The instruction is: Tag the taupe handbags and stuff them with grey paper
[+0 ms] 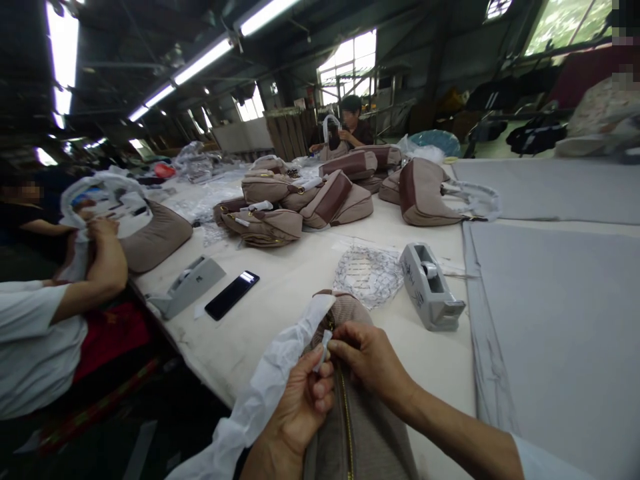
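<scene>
A taupe ribbed-fabric handbag (373,427) lies before me on the table, its brass zipper (345,407) running lengthwise toward me. White wrapping covers its strap (265,373), which trails to the lower left. My left hand (305,403) is closed, pinching a small white strip (324,347) between thumb and forefinger close to the zipper's far end. From the other side my right hand (375,360) pinches at the same strip, its thumb and forefinger against the edge. Whether a zipper pull sits inside the strip is hidden.
Beyond the bag lies a clear printed plastic bag (367,273) beside a grey tape dispenser (433,287). Leftward are a phone (233,295) and another dispenser (193,287). Several handbags (330,200) are piled farther back. A co-worker (45,333) handles a bag at left; another person sits behind the pile.
</scene>
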Available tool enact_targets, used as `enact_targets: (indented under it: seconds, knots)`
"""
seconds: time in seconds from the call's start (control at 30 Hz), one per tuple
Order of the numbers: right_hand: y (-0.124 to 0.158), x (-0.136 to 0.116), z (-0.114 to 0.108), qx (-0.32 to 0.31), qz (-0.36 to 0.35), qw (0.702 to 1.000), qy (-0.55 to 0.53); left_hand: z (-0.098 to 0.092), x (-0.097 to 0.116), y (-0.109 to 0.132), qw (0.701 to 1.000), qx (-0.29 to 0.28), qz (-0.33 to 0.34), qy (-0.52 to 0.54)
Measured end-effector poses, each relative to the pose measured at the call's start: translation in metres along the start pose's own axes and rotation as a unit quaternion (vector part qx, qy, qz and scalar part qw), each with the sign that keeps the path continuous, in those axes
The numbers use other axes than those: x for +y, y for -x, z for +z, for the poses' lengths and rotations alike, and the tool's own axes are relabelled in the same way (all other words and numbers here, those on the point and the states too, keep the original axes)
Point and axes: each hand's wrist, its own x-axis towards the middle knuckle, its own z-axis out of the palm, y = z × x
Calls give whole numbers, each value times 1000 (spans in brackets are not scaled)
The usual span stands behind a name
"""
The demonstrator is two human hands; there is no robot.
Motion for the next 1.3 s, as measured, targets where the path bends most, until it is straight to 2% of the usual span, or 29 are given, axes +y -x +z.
enact_targets:
  seconds: [0.1, 0.17, 0.23, 0.33, 0.4, 0.47, 0.57, 0.63, 0.7, 0.77, 0.87, 0.93, 0.97, 1.03, 1.1, 1.13, 1.2, 1.3]
  knots:
    - [-2, 3, -3, 44, -78, 991, 99, 0, 3, 1, 998, -15, -41, 40]
    - [-5, 7, -10, 44, -163, 965, 203, -2, 3, 0, 995, -34, -68, 68]
    - [-11, 9, -20, 6, -263, 908, 326, -5, 0, -2, 990, -64, -89, 92]
    - [-21, 5, -36, -75, -395, 787, 469, -14, -5, -7, 980, -131, -97, 112]
    - [-28, -1, -44, -99, -462, 721, 506, -19, -9, -10, 972, -180, -97, 117]
    - [-35, -6, -48, -98, -523, 663, 527, -23, -11, -13, 965, -217, -92, 119]
    - [-43, -9, -49, -84, -583, 592, 549, -27, -11, -15, 959, -245, -86, 117]
    - [-47, -6, -45, -71, -599, 574, 554, -27, -10, -15, 958, -247, -86, 114]
    - [-50, -2, -38, -53, -602, 575, 551, -23, -9, -13, 963, -232, -80, 110]
    - [-52, 2, -30, -27, -590, 594, 546, -17, -9, -11, 974, -191, -74, 92]
    - [-51, 2, -23, -4, -537, 648, 540, -8, -13, -7, 994, -97, -33, 26]
    - [-46, 1, -24, -3, -489, 693, 530, -6, -19, -5, 996, -42, 62, -48]
    - [-41, 1, -27, 1, -464, 720, 515, -7, -22, -4, 987, -15, 125, -98]
    - [-26, 3, -31, 34, -403, 792, 458, -9, -28, -3, 948, 39, 234, -211]
    - [-8, 9, -33, 72, -322, 864, 380, -11, -32, -4, 906, 89, 288, -299]
    - [1, 13, -32, 85, -284, 890, 346, -12, -33, -4, 893, 105, 297, -323]
    - [16, 22, -28, 99, -238, 917, 304, -11, -32, -4, 885, 114, 302, -336]
    - [28, 29, -21, 110, -227, 924, 286, -5, -21, -3, 882, 110, 303, -343]
